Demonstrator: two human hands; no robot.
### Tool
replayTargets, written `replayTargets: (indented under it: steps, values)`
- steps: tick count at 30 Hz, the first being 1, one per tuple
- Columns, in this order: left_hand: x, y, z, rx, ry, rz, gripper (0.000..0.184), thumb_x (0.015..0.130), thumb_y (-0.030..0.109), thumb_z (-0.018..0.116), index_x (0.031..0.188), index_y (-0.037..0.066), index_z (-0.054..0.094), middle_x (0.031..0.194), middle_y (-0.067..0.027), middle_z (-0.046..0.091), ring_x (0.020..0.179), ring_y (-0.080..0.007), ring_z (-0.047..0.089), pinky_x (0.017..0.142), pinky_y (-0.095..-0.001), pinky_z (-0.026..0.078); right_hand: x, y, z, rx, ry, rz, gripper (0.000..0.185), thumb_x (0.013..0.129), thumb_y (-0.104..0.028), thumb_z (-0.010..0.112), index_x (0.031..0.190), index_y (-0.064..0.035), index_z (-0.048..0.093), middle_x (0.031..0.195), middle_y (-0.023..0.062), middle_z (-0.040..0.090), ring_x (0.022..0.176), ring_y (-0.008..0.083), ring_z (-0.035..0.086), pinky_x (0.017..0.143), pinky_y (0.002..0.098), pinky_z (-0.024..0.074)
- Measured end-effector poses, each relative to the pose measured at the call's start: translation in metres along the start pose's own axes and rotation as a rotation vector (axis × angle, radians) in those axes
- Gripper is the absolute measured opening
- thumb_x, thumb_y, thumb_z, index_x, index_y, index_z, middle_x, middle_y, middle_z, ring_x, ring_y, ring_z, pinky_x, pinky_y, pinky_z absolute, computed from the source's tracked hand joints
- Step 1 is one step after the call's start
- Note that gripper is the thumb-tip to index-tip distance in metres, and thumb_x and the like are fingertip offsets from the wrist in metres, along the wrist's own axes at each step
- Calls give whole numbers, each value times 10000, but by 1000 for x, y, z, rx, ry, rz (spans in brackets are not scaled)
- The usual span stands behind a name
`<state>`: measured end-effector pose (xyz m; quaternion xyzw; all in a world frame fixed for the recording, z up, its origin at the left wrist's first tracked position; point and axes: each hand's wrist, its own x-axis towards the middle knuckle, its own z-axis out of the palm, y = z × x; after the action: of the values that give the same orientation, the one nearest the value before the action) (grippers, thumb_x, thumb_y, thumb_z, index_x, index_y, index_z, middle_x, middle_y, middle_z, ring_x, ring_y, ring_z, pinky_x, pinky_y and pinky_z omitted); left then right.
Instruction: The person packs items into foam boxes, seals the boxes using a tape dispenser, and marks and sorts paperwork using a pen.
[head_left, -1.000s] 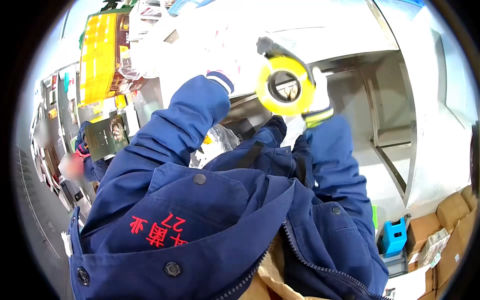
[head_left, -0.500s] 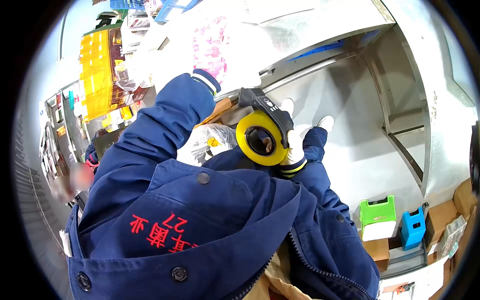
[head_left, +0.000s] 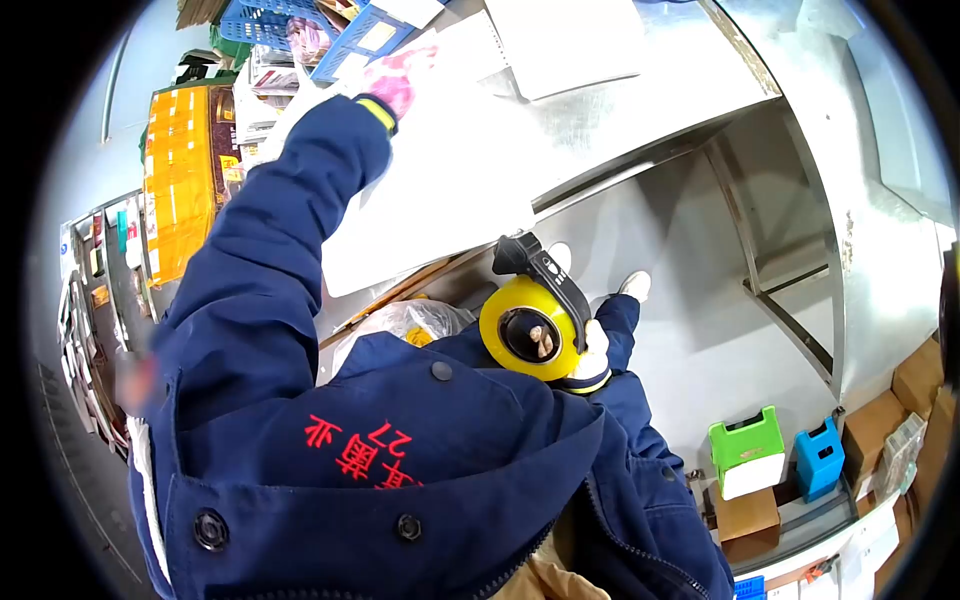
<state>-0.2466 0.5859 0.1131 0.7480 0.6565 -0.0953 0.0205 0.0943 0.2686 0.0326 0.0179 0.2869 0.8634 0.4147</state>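
Note:
My left hand, in a pink patterned glove, reaches over the white tabletop near a blue basket. Its fingers look stretched out, partly washed out by glare, and I see nothing held in them. Low at the front, beside my leg, my right hand in a pale glove is closed on a tape dispenser with a black frame and a large yellow roll. Through the roll's core, bare-looking fingertips show. Most of the right hand is hidden behind the dispenser.
A white sheet or flat board lies on the metal table. At left stand a yellow-taped carton and stacked packets. A clear plastic bag hangs below the table edge. Green and blue holders sit at lower right near cardboard boxes.
My left hand has moved away from my body, up towards the blue basket. My view has shifted, showing more of the tabletop. The tape dispenser stays in my right hand.

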Motion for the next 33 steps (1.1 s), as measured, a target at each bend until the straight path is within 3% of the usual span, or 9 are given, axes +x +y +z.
replayTargets:
  steps: [3,7,9,11,16,19,25,28,33]
  values:
    - [-59,-40,-10,-156,68,-322,292,870,214,478,1109,77,577,1035,-128,608,1097,-297,497,922,-378,389,7,4,19,-29,-40,-26,467,894,-189,439,1289,33,328,1124,255,522,916,376,590,773,427,530]
    - [-120,-59,8,-225,142,-527,314,873,230,478,1133,70,556,1071,-141,588,1070,-311,510,910,-384,399,33,-8,58,-199,11,-128,493,888,-294,476,1281,-11,382,1210,177,501,961,307,580,834,400,502]
    - [-141,-51,15,-226,186,-559,327,875,237,478,1145,67,545,1089,-147,578,1057,-318,517,904,-388,404,74,-27,106,-399,206,-237,494,886,-352,455,1224,7,445,1140,174,549,946,288,587,852,397,491]
    - [-167,-40,14,-198,233,-567,339,876,245,478,1157,64,535,1107,-154,568,1043,-325,523,898,-391,408,128,-63,139,-594,85,-109,493,892,-375,425,1166,29,488,1086,164,579,953,268,584,845,382,493]
    - [-156,43,-10,149,351,-325,402,853,245,501,1213,67,483,1208,-178,501,1099,-323,479,950,-405,363,263,-94,178,-978,207,-74,446,907,-362,408,1127,10,515,1060,140,588,943,234,577,837,341,486]
    - [-96,101,-16,-108,350,-544,451,878,380,423,1251,128,458,1353,-119,375,1267,-293,311,1026,-507,209,276,-97,180,-1055,218,-61,445,909,-363,403,1128,8,515,1059,139,589,942,234,577,832,341,489]
    - [-85,108,-3,-14,444,-447,459,862,287,436,1284,108,423,1353,-107,375,1269,-277,300,1014,-522,197,267,-102,180,-1068,201,-20,443,914,-364,393,1130,4,514,1057,137,591,939,232,578,824,341,493]
    - [-95,155,-16,5,364,-623,473,869,241,408,1322,107,371,1381,-118,330,1293,-270,262,1049,-477,169,257,-107,179,-1049,181,-2,443,916,-365,388,1131,2,513,1056,136,592,938,232,578,820,341,495]
    - [-76,146,-21,33,208,-665,462,865,207,406,1318,120,368,1346,-101,379,1252,-275,330,1058,-427,191,240,-113,174,-982,148,22,442,920,-366,379,1133,-2,513,1054,134,594,936,230,579,812,341,498]
